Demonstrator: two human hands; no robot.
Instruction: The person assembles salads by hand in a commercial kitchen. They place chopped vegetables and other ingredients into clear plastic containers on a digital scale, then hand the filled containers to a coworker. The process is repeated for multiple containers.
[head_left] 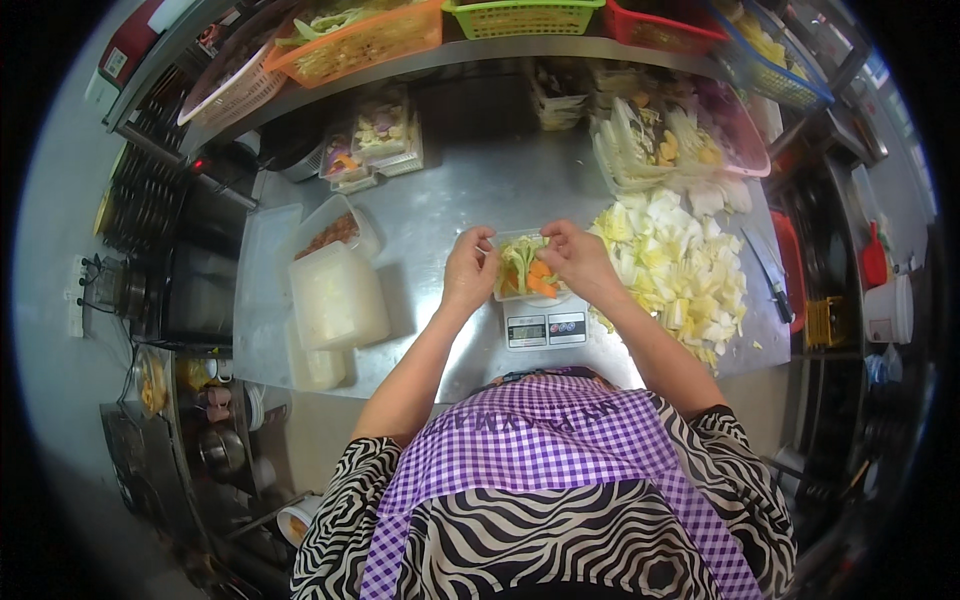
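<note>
A clear plastic tub (507, 291) sits on a white kitchen scale (545, 338) in front of me. Inside lie orange carrot slices (543, 285) and pale green vegetable pieces (521, 258). My left hand (468, 272) is closed at the tub's left rim, fingers curled over its far corner. On the opposite side my right hand (582, 264) pinches the right rim, its fingertips over the top edge. A large heap of chopped pale yellow cabbage (675, 270) lies on the steel table (430, 200), right beside my right hand.
Left stand a lidded translucent box (338, 295) and a tub of reddish-brown food (335, 232). Filled vegetable tubs (378, 135) stand at the back left, more packs (655, 140) at the back right. A knife (768, 272) lies near the right edge. An overhead shelf holds coloured baskets (355, 45).
</note>
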